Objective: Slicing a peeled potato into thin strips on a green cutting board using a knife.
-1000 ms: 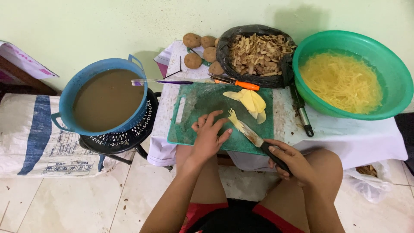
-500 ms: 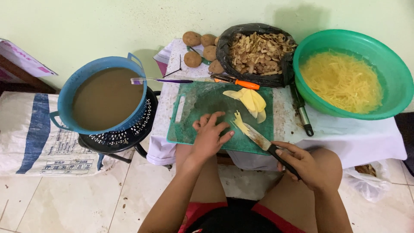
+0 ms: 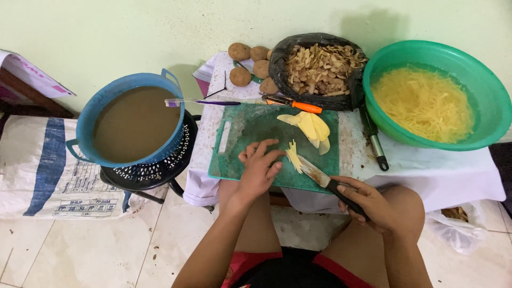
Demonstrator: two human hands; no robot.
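A green cutting board (image 3: pixel 250 133) lies on a low cloth-covered table. My left hand (image 3: pixel 258 170) rests on the board's near edge, fingertips pressing a small stack of potato strips (image 3: pixel 293 154). My right hand (image 3: pixel 376 205) grips the black handle of a knife (image 3: pixel 316 173), its blade lying against the strips. Pale yellow potato slices (image 3: pixel 311 126) sit at the board's far right.
A green basin (image 3: pixel 482 85) of shredded potato in water stands at right. A black bag (image 3: pixel 280 66) holds peelings, with whole potatoes (image 3: pixel 248 63) beside it. An orange-handled peeler (image 3: pixel 292 103) and another knife (image 3: pixel 374 141) lie nearby. A blue tub (image 3: pixel 88 114) of brown water sits at left.
The knife blade has shifted slightly along the potato strips, and my right hand has moved a little down and right. My left hand stays on the strips.
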